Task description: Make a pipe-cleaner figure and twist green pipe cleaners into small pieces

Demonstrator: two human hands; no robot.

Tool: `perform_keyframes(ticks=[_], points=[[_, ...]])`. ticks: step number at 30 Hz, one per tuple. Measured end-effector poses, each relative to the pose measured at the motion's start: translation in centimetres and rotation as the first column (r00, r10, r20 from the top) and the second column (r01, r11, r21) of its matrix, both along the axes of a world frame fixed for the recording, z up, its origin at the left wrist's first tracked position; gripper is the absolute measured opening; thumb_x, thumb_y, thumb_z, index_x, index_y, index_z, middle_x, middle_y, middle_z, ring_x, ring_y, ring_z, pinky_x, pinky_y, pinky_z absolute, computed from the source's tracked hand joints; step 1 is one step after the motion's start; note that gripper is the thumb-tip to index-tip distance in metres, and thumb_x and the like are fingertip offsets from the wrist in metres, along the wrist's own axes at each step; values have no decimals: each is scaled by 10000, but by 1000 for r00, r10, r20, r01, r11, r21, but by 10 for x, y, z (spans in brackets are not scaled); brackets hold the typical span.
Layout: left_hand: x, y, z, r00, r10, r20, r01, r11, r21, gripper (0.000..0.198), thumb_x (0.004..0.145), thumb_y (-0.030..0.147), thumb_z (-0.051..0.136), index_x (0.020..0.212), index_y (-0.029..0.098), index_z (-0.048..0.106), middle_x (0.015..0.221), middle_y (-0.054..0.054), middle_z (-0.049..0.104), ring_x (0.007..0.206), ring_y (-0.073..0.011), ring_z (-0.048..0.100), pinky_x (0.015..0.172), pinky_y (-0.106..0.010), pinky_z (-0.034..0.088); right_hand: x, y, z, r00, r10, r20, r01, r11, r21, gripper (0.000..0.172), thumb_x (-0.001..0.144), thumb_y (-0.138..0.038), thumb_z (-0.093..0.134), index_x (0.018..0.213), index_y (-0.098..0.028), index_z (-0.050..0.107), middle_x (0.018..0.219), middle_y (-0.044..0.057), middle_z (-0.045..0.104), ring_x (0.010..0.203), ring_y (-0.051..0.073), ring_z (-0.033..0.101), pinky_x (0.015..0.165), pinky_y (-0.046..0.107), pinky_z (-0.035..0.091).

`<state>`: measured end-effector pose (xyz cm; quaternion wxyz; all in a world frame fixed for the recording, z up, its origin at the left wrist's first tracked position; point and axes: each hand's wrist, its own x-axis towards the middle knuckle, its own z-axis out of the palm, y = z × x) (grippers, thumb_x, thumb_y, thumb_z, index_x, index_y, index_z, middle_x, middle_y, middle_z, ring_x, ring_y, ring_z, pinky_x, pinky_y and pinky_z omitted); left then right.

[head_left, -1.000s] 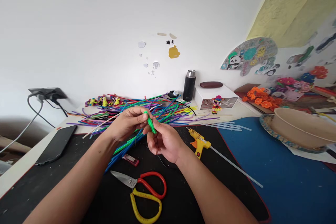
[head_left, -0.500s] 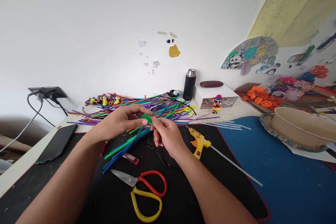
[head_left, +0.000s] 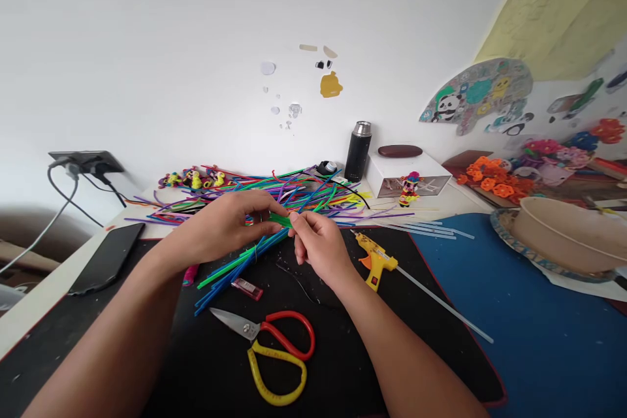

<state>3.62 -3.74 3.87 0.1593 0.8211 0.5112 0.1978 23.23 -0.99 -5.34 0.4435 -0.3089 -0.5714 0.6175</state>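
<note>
A small bent piece of green pipe cleaner [head_left: 281,219] is held between my two hands above the black mat. My right hand [head_left: 316,238] pinches its right end between thumb and fingers. My left hand [head_left: 235,225] has its fingers around the left end, partly hiding it. Beneath them lies a bundle of blue and green pipe cleaners [head_left: 232,269]. Closer to me are a small red box [head_left: 247,288] and scissors [head_left: 274,346] with one red and one yellow handle. A yellow glue gun [head_left: 376,260] with a clear glue stick lies right of my right hand.
Behind my hands spreads a pile of coloured pipe cleaners [head_left: 313,192]. A black thermos [head_left: 358,151] and a white box [head_left: 409,173] with a small figure [head_left: 409,189] stand by the wall. At left lies a phone [head_left: 108,258]; at right sits a basin [head_left: 568,235].
The view has shifted slightly. My fingers have moved a little around the green pipe cleaner, which now shows as a flatter, narrower shape between my hands.
</note>
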Motion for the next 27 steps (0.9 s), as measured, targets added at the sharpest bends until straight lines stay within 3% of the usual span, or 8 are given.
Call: perform_keyframes(ticks=[7, 14, 20, 27], points=[[3, -1, -3, 997, -57, -47, 61, 995, 77, 329, 1029, 402, 561, 1219, 278, 800, 1136, -54, 802, 994, -237, 722, 884, -310, 543, -1, -1, -2, 1000, 15, -26, -16, 999, -31, 479, 963, -629, 641, 730, -213, 602, 452, -72, 496, 363, 93, 444, 420, 228, 336], [5, 0, -6, 995, -71, -73, 76, 994, 73, 335, 1046, 350, 526, 1205, 277, 811, 1061, -44, 809, 928, -218, 725, 833, -293, 520, -2, -1, -1, 999, 32, -40, -35, 996, -83, 489, 942, -646, 659, 724, -212, 602, 448, -70, 493, 360, 93, 441, 417, 231, 331], [8, 2, -7, 998, -17, -60, 20, 999, 44, 328, 1005, 348, 539, 1132, 265, 829, 1016, -42, 820, 881, -220, 723, 770, -286, 504, -2, -1, -2, 999, 32, -16, -33, 995, -93, 463, 961, -620, 634, 736, -217, 612, 454, -68, 501, 362, 96, 451, 418, 234, 323], [12, 4, -10, 977, 174, -120, -173, 985, 18, 324, 926, 373, 562, 995, 233, 846, 926, -47, 825, 759, -218, 705, 667, -288, 462, -3, -1, -4, 998, 22, 57, -21, 1000, -7, 433, 1007, -575, 585, 768, -215, 624, 465, -71, 511, 367, 101, 476, 441, 234, 348]])
